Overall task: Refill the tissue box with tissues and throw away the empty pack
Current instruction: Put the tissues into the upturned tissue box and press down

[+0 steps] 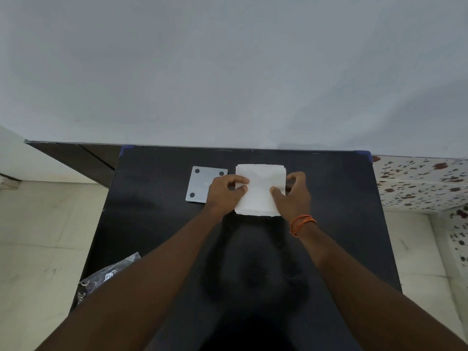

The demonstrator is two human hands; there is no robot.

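Observation:
A square stack of white tissues (260, 183) sits near the far edge of the black table (157, 224). My left hand (224, 192) pinches the stack's left edge. My right hand (293, 195) grips its right side, thumb on top and fingers curled round the edge; an orange thread band circles that wrist. Just left of the stack lies a flat grey square panel (200, 182) with black round feet at its corners, partly under my left hand. A crumpled clear plastic pack (106, 277) with dark print lies at the table's near left edge.
The table stands against a pale wall (228, 72). Pale tiled floor (38, 236) shows on the left. A floral-patterned surface (417, 183) is on the right. A dark wooden ledge (83, 158) runs along the wall at the left.

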